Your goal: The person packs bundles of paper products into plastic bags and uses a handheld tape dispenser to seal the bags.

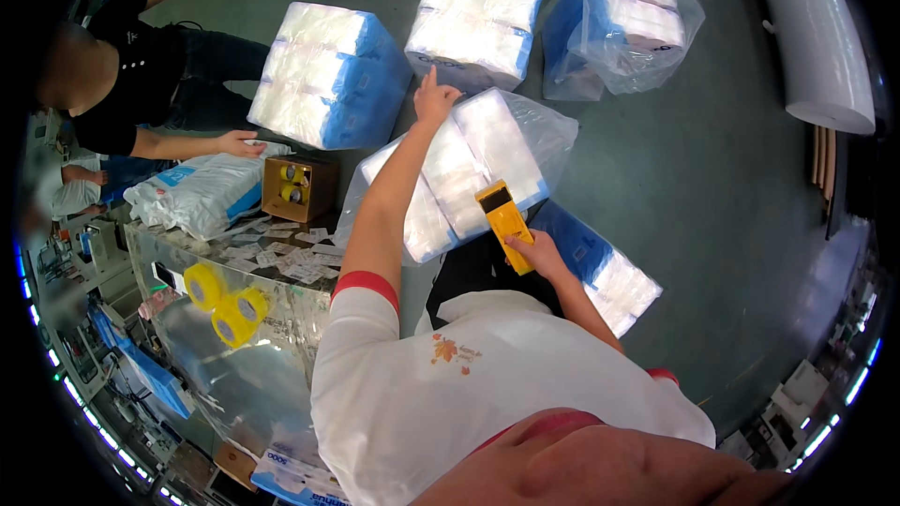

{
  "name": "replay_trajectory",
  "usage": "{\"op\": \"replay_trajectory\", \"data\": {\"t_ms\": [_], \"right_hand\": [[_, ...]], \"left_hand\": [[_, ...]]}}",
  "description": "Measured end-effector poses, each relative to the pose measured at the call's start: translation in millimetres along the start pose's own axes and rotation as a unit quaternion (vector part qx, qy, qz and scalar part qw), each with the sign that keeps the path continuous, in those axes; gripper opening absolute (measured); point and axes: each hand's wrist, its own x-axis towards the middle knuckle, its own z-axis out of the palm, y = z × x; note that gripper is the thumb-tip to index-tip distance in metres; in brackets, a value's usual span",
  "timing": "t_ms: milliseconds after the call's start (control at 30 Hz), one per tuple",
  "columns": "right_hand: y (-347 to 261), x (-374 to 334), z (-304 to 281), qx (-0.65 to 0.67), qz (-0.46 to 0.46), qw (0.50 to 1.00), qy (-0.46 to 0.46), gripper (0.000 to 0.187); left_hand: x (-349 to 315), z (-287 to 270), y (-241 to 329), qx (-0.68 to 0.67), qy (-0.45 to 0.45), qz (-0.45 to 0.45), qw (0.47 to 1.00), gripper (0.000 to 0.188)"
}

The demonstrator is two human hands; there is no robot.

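My left hand is stretched far forward with its fingers apart and nothing in it, just over the far end of a bagged bale. That bale is made of white packs with blue sides, in a loose clear plastic bag. It stands directly before me. In my right hand is a yellow handheld tool with a dark end, tilted over the bale's near right part. I cannot make out its exact kind. Beside my right forearm lies another blue-and-white bale, partly hidden by the arm.
More bales stand ahead: one left, one middle, one bagged right. A co-worker stands at left. The worktable holds yellow tape rolls, an open carton and paper labels. A large film roll is far right.
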Motion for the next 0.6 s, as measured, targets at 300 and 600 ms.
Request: {"op": "replay_trajectory", "data": {"t_ms": [300,600], "right_hand": [[15,3,-6,-0.105,0.01,0.993,0.048,0.047],[-2,-9,-32,0.099,0.009,0.995,-0.028,0.04]], "left_hand": [[-17,45,6,0.028,0.031,-0.136,0.99,0.076],[-273,15,76,0.041,-0.27,0.263,0.925,0.024]]}}
